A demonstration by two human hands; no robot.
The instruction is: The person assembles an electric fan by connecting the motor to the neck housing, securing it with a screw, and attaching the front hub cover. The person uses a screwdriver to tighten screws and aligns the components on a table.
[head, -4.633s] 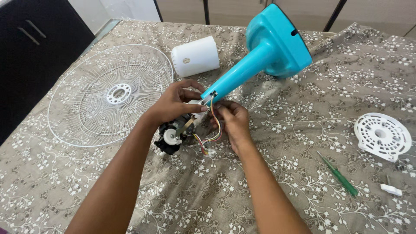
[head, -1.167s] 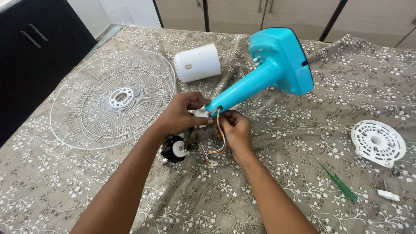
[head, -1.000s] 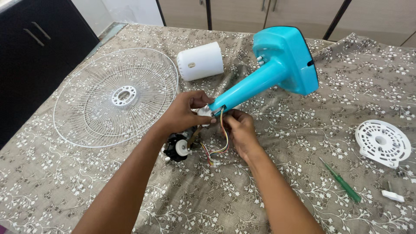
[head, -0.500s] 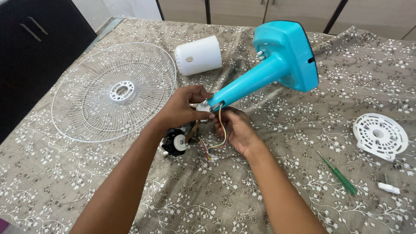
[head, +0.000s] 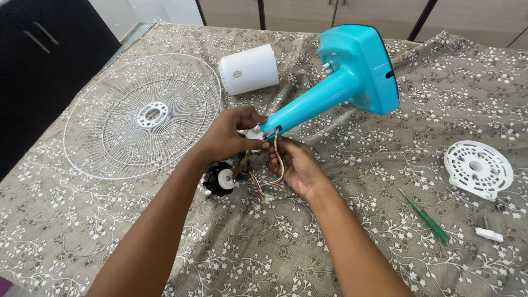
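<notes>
A turquoise fan stand (head: 330,91) was laid tilted across the cloth-covered table (head: 341,165), its broad base raised at the far end and its slim neck sloping down toward the middle of the cloth. At the neck's lower tip a small white fitting (head: 254,132) was pinched between the thumb and fingers of the left hand (head: 228,135). A bundle of coloured wires (head: 275,168) was seen trailing from that tip in a loop across the right hand (head: 294,165), whose fingers were curled loosely beneath the neck; whether they gripped the wires could not be told. Just below the left hand, a black motor unit (head: 220,179) with a white hub was resting on the cloth. A white wire grille (head: 140,115) and a white cylindrical cover (head: 248,69) were lying to the left, a round white vented disc (head: 477,168) and a green screwdriver (head: 424,218) well apart on the right.
</notes>
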